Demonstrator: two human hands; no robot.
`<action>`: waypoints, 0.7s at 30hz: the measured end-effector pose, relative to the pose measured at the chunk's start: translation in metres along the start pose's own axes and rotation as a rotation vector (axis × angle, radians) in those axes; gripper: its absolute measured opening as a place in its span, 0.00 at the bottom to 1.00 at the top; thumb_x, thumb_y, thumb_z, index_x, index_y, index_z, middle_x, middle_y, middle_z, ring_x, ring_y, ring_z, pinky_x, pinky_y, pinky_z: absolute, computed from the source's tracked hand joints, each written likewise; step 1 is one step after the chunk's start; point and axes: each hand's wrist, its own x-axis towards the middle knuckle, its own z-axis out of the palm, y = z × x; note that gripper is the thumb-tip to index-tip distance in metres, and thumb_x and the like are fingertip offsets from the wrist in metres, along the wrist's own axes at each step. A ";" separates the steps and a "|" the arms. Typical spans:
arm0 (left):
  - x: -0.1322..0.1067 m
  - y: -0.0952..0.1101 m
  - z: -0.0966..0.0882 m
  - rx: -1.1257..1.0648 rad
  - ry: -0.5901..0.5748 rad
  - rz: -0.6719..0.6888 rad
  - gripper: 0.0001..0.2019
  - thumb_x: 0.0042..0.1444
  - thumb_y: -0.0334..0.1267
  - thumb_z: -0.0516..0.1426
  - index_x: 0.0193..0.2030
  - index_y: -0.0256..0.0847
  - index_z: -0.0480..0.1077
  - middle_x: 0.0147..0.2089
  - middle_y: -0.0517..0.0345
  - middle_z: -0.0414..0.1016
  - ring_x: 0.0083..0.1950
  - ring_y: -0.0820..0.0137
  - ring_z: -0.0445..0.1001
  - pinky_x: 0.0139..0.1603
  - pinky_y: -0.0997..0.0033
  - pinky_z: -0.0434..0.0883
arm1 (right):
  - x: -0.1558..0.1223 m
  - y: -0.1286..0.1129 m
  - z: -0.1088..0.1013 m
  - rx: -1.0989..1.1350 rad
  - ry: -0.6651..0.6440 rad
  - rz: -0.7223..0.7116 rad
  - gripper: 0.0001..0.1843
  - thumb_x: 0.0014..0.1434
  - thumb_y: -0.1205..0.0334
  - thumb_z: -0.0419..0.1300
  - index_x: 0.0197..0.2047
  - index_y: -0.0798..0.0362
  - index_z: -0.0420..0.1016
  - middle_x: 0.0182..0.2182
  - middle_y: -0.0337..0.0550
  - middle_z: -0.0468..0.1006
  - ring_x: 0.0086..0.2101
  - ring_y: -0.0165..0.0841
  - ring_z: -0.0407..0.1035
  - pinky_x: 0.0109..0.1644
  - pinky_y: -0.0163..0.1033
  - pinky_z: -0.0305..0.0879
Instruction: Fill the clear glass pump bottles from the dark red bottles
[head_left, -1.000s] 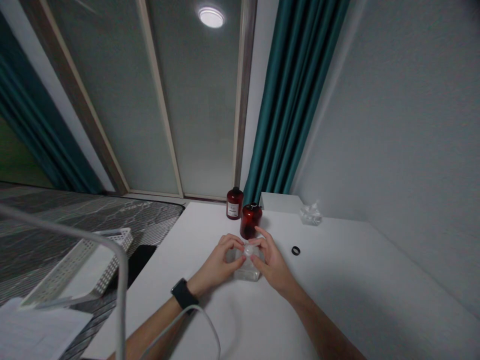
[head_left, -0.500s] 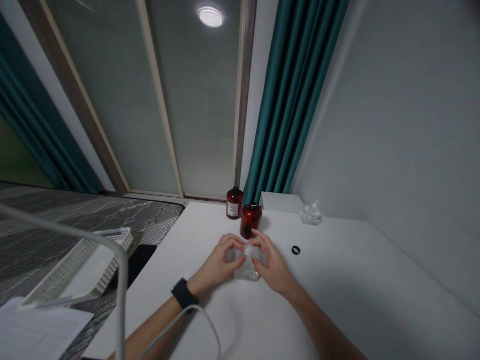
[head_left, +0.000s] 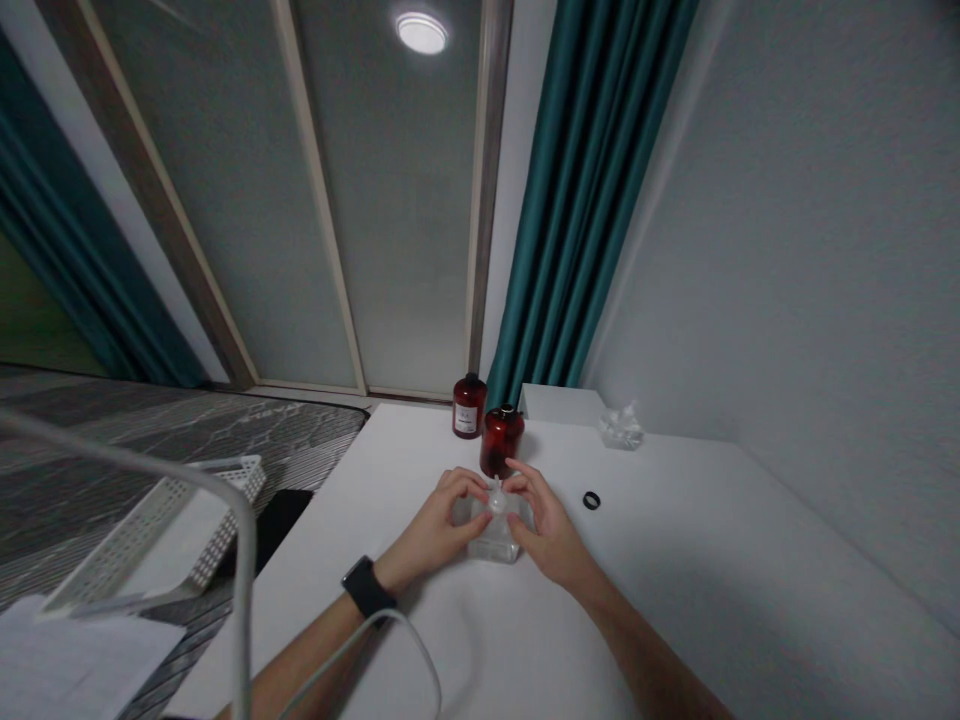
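A clear, squarish container [head_left: 493, 547] stands on the white table in front of me, with a rounded clear top [head_left: 497, 501] rising to a small tip. My left hand [head_left: 442, 522] curls in from the left, thumb and fingertips closed against that top. From the other side my right hand [head_left: 550, 530] bends its thumb and fingers around the top's right side. Fingers partly hide the piece, so its exact kind is unclear. Just behind stands a dark red bottle [head_left: 501, 445], and farther back is a labelled red bottle [head_left: 469, 408] with a dark cap.
A black ring [head_left: 592, 500] lies right of my hands. Crumpled clear plastic [head_left: 622, 428] and a white box [head_left: 562, 403] sit at the back. Left of the table is a white perforated basket [head_left: 150, 540]. A pale cable [head_left: 244, 570] crosses the near left.
My right hand has shifted very slightly right, and more of the clear top and its tip shows between the fingers. The left hand stays nearly still.
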 end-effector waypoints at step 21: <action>0.001 0.000 0.000 0.009 -0.010 0.005 0.04 0.58 0.31 0.60 0.38 0.42 0.70 0.48 0.53 0.72 0.54 0.60 0.69 0.58 0.57 0.65 | -0.003 -0.002 0.000 -0.093 -0.029 -0.028 0.38 0.53 0.74 0.56 0.67 0.45 0.58 0.45 0.41 0.71 0.50 0.37 0.67 0.66 0.50 0.54</action>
